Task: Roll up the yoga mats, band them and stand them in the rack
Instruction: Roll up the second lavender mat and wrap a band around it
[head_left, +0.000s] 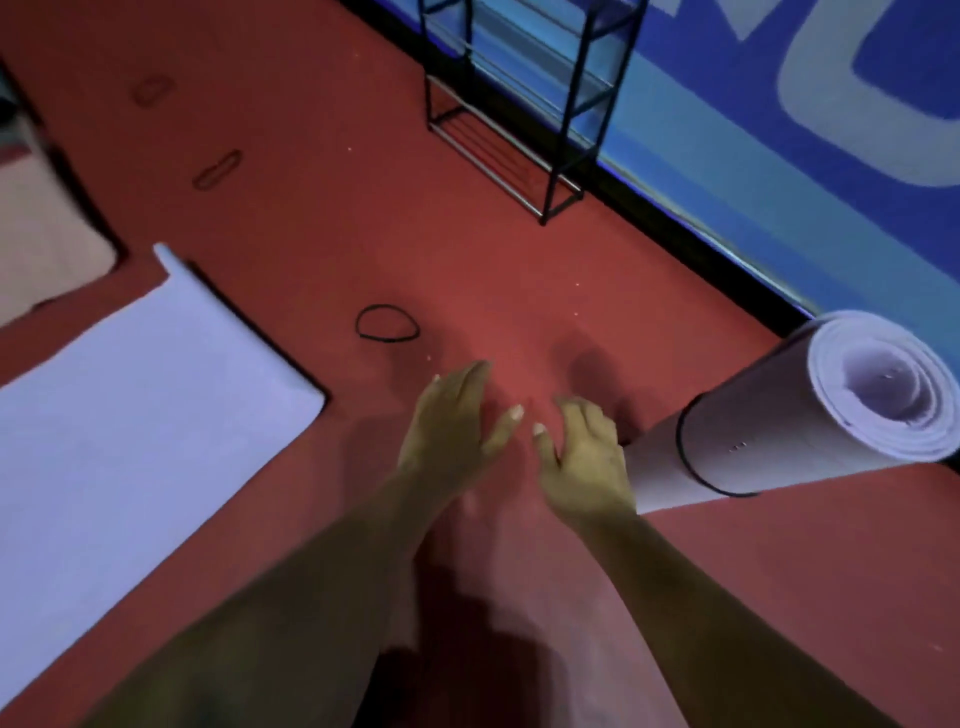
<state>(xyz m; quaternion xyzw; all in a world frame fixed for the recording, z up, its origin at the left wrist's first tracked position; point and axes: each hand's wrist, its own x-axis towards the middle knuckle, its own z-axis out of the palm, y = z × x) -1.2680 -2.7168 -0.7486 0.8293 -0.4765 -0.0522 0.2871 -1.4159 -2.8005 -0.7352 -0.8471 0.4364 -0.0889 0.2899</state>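
A rolled lilac yoga mat (810, 415) lies on the red floor at the right, with one black band (685, 447) around it near its far end. My right hand (582, 457) hovers just left of the roll with relaxed fingers, holding nothing. Beside it my left hand (457, 410) is also open and empty. A loose black band (387, 323) lies on the floor just beyond my hands. At the left a second lilac mat (135, 410) lies flat and unrolled. The black metal rack (519, 104) stands against the wall at the top.
Two brownish bands (217, 169) (151, 89) lie on the floor at the upper left. A pale pink mat (36, 228) lies at the far left edge. A blue wall (779, 135) with a black skirting runs along the right.
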